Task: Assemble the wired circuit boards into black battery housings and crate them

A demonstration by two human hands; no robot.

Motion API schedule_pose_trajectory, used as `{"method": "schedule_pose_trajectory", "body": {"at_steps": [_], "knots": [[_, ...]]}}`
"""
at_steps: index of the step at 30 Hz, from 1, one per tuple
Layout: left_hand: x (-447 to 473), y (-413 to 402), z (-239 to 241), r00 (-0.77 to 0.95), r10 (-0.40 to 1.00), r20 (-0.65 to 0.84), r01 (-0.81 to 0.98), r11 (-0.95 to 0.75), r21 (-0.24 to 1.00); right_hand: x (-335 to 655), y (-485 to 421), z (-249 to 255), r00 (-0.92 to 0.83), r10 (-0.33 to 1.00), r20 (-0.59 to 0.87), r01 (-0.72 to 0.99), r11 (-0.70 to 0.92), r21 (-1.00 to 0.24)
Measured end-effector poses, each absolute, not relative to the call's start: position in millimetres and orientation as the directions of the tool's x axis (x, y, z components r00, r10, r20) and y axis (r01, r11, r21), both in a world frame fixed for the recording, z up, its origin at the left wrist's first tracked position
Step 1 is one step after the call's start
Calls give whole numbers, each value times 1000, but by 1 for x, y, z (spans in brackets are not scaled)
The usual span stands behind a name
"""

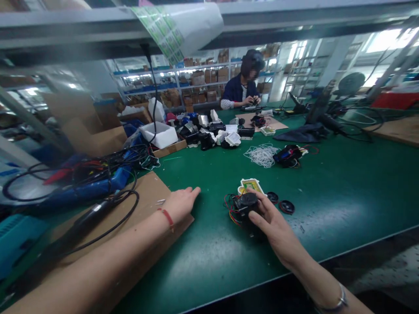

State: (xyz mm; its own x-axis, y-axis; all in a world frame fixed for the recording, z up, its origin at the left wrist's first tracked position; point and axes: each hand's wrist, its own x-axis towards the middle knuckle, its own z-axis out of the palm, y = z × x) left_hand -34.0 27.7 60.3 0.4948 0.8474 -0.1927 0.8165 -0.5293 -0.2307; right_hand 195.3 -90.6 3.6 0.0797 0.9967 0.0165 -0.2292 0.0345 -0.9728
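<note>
Far left of the green bench (pixel 347 187) there's a teal box (pixel 21 237), then a blue bin (pixel 113 182) with black cables tangled over it. Next is a flat cardboard sheet (pixel 149 189) with a thick black handle (pixel 94 214) on a cord lying across it. The left hand (pixel 179 204) is by the sheet's right edge, palm down, fingers bent; can't tell if it's pinching anything. Farther back, a white tray (pixel 159 134) sits just left of a messy pile of black and white housings (pixel 219 133).

Near the middle front is the black unit (pixel 248 203), red and yellow wires poking out its left side, with the right hand (pixel 278 231) wrapped around its right side, thumb and fingers gripping. A white shell (pixel 253 185) with a green board is right behind it. Across the bench, a person in dark sleeves (pixel 234 89) is handling something small. Then white cord (pixel 262 155) in a loose heap, two black rings (pixel 287 206) right of the unit, and a wired bundle (pixel 290 156) touching the cord.
</note>
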Motion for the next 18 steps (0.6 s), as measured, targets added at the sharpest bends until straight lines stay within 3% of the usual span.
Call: {"method": "schedule_pose_trajectory", "body": {"at_steps": [2, 4, 8, 11, 14, 18], "knots": [[-38, 33, 52, 523, 840, -147, 806, -543, -237, 190, -90, 3, 118, 985, -126, -539, -43, -841], [-34, 28, 49, 575, 818, -36, 805, -572, -157, 186, -88, 2, 145, 963, -227, -708, -60, -704], [-13, -3, 56, 646, 758, 86, 720, -643, 261, 182, -91, 2, 184, 935, -304, -848, -6, -530], [3, -23, 58, 703, 708, 59, 612, -646, 456, 178, -99, 7, 123, 930, -348, -899, -44, -436], [14, -22, 55, 744, 661, 97, 532, -674, 513, 174, -115, 12, 61, 927, -370, -898, -110, -425], [30, 8, 50, 828, 550, 108, 472, -788, 395, 186, -135, 12, 121, 924, -364, -760, -150, -633]]}}
